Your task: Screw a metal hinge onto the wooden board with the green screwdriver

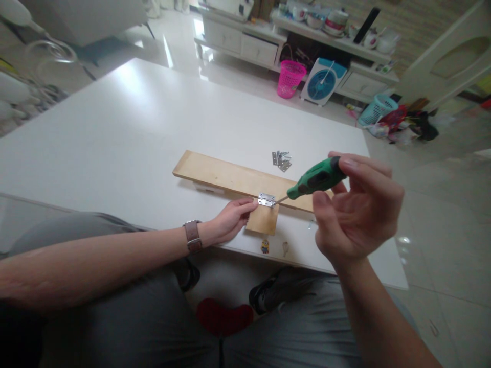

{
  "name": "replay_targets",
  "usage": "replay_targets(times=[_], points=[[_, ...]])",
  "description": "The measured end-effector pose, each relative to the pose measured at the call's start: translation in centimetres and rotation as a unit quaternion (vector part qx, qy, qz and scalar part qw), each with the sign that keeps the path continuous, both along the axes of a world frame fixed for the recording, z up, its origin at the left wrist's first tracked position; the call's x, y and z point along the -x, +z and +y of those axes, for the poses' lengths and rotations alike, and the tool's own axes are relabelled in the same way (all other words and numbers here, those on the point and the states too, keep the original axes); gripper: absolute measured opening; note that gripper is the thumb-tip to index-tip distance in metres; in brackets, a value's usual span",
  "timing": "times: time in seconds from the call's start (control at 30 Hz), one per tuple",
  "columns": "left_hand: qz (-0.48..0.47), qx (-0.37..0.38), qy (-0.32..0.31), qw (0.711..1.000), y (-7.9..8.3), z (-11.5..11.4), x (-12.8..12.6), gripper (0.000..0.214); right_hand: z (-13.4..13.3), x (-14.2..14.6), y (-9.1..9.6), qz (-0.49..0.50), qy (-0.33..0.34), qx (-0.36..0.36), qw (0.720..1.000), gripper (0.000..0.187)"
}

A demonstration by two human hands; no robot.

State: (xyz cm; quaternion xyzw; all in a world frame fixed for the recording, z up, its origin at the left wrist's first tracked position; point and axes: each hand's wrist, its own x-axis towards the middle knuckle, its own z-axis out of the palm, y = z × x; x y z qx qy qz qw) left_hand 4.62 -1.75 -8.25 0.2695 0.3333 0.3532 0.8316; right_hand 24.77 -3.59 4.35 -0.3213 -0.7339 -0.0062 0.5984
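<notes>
My right hand [356,204] grips a green and black screwdriver [318,178] by its handle, thumb below and fingers at the butt end. Its tip meets the lower right corner of a silver hinge [266,200]. That hinge spans a long wooden board [226,173] and a small wooden piece [263,221] at the board's near edge. With fingers and thumb closed on the small piece's left side, my left hand [233,220] rests by the hinge. Several more hinges [282,160] lie in a pile behind the board.
On the white table [115,128], a small yellow and blue cartoon figure [265,247] and a small pale object [285,248] lie near the front edge. Beyond stand a pink basket [290,79], a blue and white fan [322,82] and a low cabinet [259,50].
</notes>
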Motion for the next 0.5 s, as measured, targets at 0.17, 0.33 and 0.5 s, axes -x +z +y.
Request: replay_targets(times=[0.17,0.33,0.5], points=[[0.002,0.003,0.002,1.0,-0.07,0.02,-0.05,0.034,0.18,0.0,-0.41,0.009,0.041,-0.006,0.999,0.064],[0.003,-0.005,0.003,1.0,-0.1,0.03,-0.07,0.034,0.03,0.07,0.13,-0.003,-0.027,-0.012,1.0,0.061],[0.006,-0.008,0.005,1.0,-0.23,0.02,-0.05,0.032,0.06,0.35,-0.2,0.022,0.033,0.011,0.999,0.057]])
